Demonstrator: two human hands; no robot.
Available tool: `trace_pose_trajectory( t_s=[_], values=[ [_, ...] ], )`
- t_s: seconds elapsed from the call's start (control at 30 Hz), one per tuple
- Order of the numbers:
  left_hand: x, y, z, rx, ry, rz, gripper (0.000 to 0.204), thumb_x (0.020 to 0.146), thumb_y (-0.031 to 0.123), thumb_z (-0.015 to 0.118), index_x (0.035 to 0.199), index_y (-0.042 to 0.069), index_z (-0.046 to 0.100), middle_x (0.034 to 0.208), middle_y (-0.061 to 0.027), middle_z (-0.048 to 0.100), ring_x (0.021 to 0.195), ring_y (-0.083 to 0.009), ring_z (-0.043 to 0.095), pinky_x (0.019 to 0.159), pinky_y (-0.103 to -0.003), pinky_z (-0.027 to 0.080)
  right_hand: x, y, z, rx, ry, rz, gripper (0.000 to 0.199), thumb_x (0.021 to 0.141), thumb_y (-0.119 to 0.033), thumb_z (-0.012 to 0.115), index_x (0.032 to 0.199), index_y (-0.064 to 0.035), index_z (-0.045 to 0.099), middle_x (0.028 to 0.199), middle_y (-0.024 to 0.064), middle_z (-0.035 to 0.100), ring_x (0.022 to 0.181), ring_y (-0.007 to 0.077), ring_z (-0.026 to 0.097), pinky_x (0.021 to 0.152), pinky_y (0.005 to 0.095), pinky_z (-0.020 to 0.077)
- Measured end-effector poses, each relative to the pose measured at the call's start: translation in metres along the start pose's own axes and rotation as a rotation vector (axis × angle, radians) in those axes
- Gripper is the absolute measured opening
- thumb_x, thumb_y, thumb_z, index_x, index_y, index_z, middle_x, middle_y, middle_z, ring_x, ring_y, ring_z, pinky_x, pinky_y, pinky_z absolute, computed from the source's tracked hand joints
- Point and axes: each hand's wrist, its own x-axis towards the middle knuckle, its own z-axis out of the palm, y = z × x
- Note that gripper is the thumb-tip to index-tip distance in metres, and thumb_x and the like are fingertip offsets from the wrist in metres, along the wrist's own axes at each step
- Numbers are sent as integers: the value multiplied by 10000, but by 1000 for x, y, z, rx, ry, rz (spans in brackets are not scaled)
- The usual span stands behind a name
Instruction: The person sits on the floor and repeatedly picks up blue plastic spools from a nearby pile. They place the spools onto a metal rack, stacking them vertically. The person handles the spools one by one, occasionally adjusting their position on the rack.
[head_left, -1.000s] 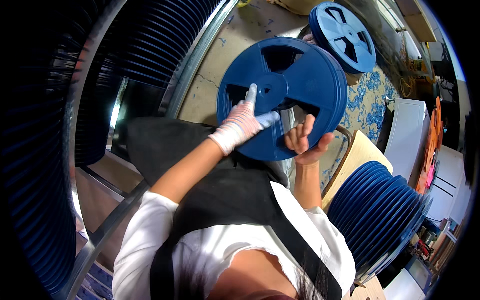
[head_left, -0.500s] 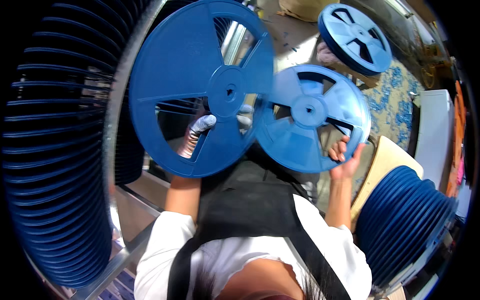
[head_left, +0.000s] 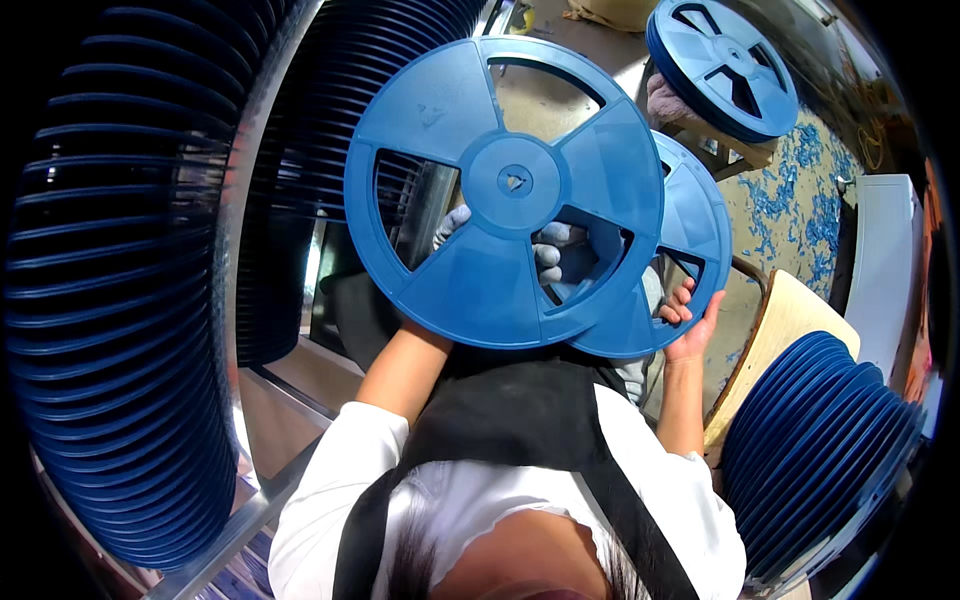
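Evidently clamped: gloved left fingers (head_left: 560, 235) on smooth windowed front disc (head_left: 540, 195), right fingers (head_left: 679, 297) on rear disc (head_left: 692, 215).

Two hands (head_left: 690, 328), two blue discs (head_left: 493, 205) held, one disc stack (head_left: 735, 55), one chair (head_left: 784, 318), plus racked discs (head_left: 120, 345), way too many to count lol

Legible text, labels, numbers, signs: 0. Landmark: front blue reel (head_left: 500, 205). On its upper-left segment, 1 faint mark (head_left: 435, 115), unreadable. Left of this reel, pale patches (head_left: 195, 165) on the stack of blue reels (head_left: 120, 350); cannot tell if labels.
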Motion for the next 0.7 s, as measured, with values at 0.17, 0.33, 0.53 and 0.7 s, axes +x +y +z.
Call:
trace_pose_trajectory(
  t_s=[0.17,0.33,0.53,0.7],
  values=[
    [-2,9,13,76,69,-23,844,815,401,594,1363,-133,238,1250,-333,471,1186,-456,476,1031,-523,368,0,9,-12,-43,128,-119,554,883,-611,458,933,-64,532,691,18,472,489,83,368,491,238,322],
    [-32,-4,56,567,419,354,664,837,309,570,1303,-123,376,1204,-326,511,1055,-386,593,933,-476,489,1,8,-12,-100,-41,-142,603,878,-642,424,916,-62,583,621,32,530,403,101,409,440,252,312],
    [-53,-11,72,994,689,462,748,766,414,701,1307,-24,427,1144,-188,576,1050,-294,601,928,-413,498,3,9,-1,-175,-159,-206,608,921,-601,378,940,-27,576,621,46,554,396,96,415,433,248,334],
    [-61,-7,46,919,761,397,774,773,406,698,1310,-66,403,1210,-202,538,1137,-300,546,1040,-415,400,8,9,5,-207,-170,-248,607,925,-600,366,944,-30,573,629,51,551,406,107,428,444,256,347]
  ],
)
